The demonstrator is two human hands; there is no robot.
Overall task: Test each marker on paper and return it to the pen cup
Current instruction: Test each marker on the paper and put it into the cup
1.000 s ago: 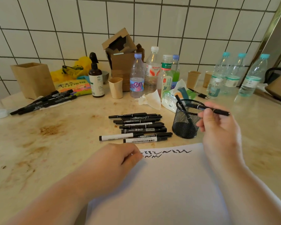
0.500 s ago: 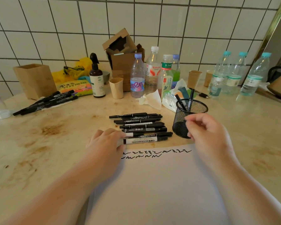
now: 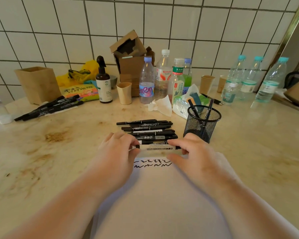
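- At the centre of the frame the left hand (image 3: pixel 117 150) pinches the left end of a white whiteboard marker (image 3: pixel 156 148), fingers curled round it.
- The right hand (image 3: pixel 192 152) grips the same marker's right end between thumb and fingers, so the marker lies level between both hands, just above the top edge of the paper (image 3: pixel 162 200).
- Two rows of black test squiggles (image 3: pixel 152 163) run along the paper's top edge, directly below the held marker.
- A row of black markers (image 3: pixel 145 128) lies on the counter (image 3: pixel 41 161) just behind the hands, stacked side by side.
- The black mesh pen cup (image 3: pixel 201 124) stands right of centre, just beside that row, with two pens upright inside.
- At the left of the frame, another bunch of markers (image 3: pixel 48 108) lies in front of a brown box (image 3: pixel 38 83).
- Water bottles (image 3: pixel 164 75) and paper cups line the tiled wall behind.
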